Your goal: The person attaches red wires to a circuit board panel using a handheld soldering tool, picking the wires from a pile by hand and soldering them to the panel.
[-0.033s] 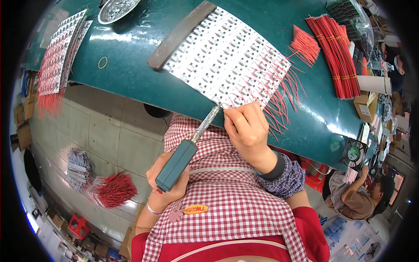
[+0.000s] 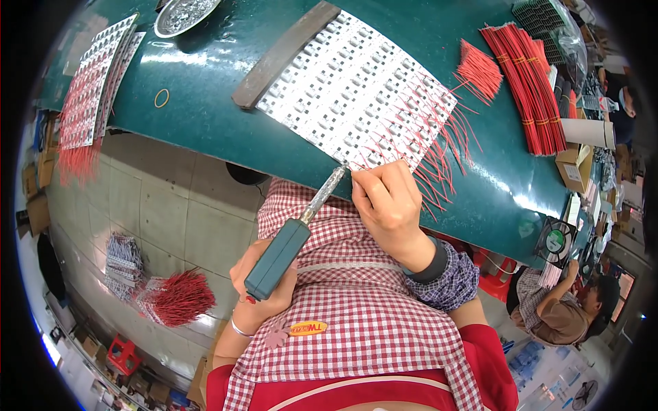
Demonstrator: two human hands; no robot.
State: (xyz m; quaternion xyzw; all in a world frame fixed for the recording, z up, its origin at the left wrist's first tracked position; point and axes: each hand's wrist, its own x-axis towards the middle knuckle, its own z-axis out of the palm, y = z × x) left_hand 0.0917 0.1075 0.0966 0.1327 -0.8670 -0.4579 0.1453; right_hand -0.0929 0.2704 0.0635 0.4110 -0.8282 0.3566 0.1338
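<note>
My left hand (image 2: pixel 264 274) is wrapped round the green handle of a soldering iron (image 2: pixel 279 255). The iron's metal tip meets the near corner of a white circuit board panel (image 2: pixel 327 103), which lies on the table and carries rows of small components. Close to that tip, my right hand (image 2: pixel 389 202) has its fingers pinched together at the panel's edge. What it pinches appears to be a thin red wire, mostly hidden by the fingers. Several red wires (image 2: pixel 439 137) stand out from the panel's right side. A dark bar (image 2: pixel 284 55) lies along the panel's left edge.
Bundles of red wire (image 2: pixel 524 89) and a smaller red wire bunch (image 2: pixel 478 70) lie to the right. More wired panels (image 2: pixel 96 89) overhang the table's left edge. A metal bowl (image 2: pixel 184 15) stands far left, near a rubber band (image 2: pixel 162 98). A co-worker (image 2: pixel 562 308) sits at right.
</note>
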